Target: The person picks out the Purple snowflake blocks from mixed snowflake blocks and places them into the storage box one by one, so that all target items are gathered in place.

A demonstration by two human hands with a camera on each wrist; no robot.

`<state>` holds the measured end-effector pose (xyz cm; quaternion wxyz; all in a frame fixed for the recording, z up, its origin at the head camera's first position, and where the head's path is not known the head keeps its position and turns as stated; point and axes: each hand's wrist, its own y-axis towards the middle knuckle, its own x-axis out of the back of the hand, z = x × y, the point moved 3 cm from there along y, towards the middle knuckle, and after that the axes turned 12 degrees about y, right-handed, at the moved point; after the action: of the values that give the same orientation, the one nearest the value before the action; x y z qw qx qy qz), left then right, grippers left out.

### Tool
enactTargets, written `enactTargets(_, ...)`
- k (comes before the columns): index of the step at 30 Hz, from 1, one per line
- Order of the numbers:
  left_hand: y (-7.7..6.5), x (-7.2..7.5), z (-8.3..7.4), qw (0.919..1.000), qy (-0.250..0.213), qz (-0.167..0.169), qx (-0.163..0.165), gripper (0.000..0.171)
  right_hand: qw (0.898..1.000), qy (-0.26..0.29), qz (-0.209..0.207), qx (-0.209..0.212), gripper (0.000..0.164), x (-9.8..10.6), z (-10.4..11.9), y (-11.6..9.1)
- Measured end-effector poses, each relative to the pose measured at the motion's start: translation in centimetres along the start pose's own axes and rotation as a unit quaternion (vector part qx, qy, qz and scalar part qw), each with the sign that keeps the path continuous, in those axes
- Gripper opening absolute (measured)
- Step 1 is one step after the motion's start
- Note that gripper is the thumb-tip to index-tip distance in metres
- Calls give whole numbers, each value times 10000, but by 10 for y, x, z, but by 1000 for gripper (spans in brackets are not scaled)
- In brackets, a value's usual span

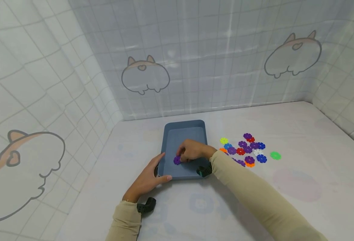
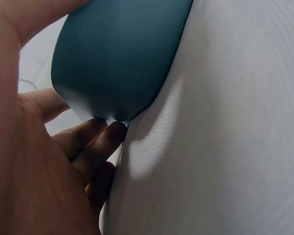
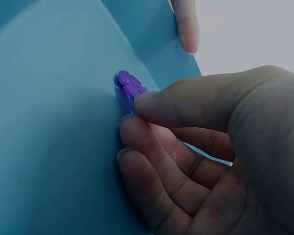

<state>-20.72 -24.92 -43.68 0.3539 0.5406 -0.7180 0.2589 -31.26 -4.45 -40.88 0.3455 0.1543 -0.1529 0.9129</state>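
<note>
My right hand [image 1: 192,149] is inside the blue-grey tray [image 1: 183,172], low over its floor. Its thumb and forefinger pinch a purple snowflake disc [image 3: 132,84], a flat notched plastic piece. In the right wrist view the disc's far edge is right at the tray floor. My left hand [image 1: 148,175] holds the tray's near left corner, with the thumb along the front rim and a finger at the left side. In the left wrist view its other fingers bend against the outside of the tray [image 2: 120,54], near the white cloth.
Right of the tray lies a loose spread of snowflake discs in several colours, among them a red disc [image 1: 240,151], a yellow disc [image 1: 223,140] and a green disc [image 1: 275,155]. A white patterned cloth [image 1: 231,207] covers the table. Tiled-print curtains [image 1: 195,67] stand behind and beside it.
</note>
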Motion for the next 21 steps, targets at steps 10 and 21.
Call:
enactTargets(10, 0, -1, 0, 10000, 13, -19, -2, 93, 10000, -31, -2, 15, 24, 0, 0, -1)
enactTargets(21, -1, 0, 0, 10000, 62, -55, -26, 92, 10000, 22, 21, 40, 23, 0, 2, -3)
